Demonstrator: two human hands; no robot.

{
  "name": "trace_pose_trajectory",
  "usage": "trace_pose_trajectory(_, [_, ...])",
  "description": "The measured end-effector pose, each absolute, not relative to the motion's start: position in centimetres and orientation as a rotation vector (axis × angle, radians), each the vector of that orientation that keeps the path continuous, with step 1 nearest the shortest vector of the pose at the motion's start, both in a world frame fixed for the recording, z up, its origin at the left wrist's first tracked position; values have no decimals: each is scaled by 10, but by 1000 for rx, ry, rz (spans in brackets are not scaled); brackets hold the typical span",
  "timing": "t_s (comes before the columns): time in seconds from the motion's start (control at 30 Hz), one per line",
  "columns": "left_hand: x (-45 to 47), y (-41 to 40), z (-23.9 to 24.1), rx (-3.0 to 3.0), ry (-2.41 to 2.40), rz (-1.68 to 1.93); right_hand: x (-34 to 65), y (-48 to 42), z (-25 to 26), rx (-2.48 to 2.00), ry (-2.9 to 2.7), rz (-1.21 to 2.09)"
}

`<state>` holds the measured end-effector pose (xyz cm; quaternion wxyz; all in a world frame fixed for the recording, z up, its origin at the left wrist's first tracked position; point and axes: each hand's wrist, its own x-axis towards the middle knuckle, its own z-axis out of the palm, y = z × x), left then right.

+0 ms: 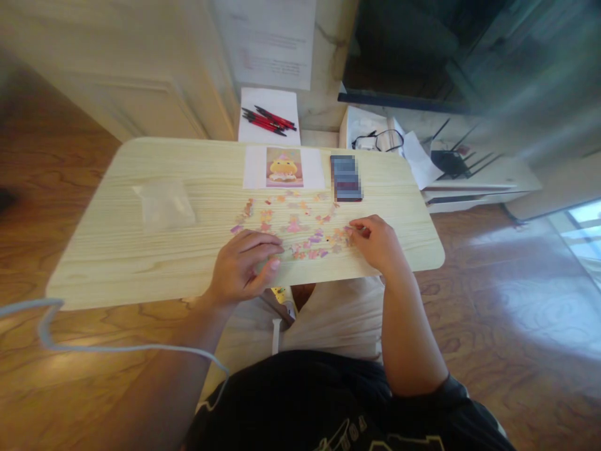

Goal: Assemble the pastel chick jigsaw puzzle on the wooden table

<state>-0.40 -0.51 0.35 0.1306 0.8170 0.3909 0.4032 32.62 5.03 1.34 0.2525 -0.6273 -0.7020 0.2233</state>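
Note:
Many small puzzle pieces [307,254] in pink, orange and purple lie loosely spread over the middle of a pale wood-grain table. My left hand [246,263] rests at the near left side of the pieces, palm down, fingers stretched and thumb apart, with nothing seen in it. On the right side, my right hand [374,241] has thumb and forefinger pinched at a small puzzle piece [348,230], mostly covered by the fingertips. Behind the pieces lies a white sheet with a printed picture [284,168] of a yellow cartoon figure.
A phone [346,178] lies right of the picture sheet. A clear plastic bag [168,205] is on the table's left. Red pens [268,120] sit on paper beyond the far edge, beside a white box [370,128] with cables. A white cord [131,346] crosses my left forearm.

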Motion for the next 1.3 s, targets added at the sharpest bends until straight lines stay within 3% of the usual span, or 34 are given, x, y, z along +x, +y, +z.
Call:
trace_pose_trajectory(0.27, [-6,-11,0,1633,1559,1936,318,53,12,-1745,-1970,570])
trace_pose_trajectory(0.93, [-41,-6,2,1441,1568,1505,235,34,33,-1462,-2072,829])
trace_pose_trajectory(1.3, [-40,-4,8,1778,1535,1303,210,38,30,-1410,-2174,811])
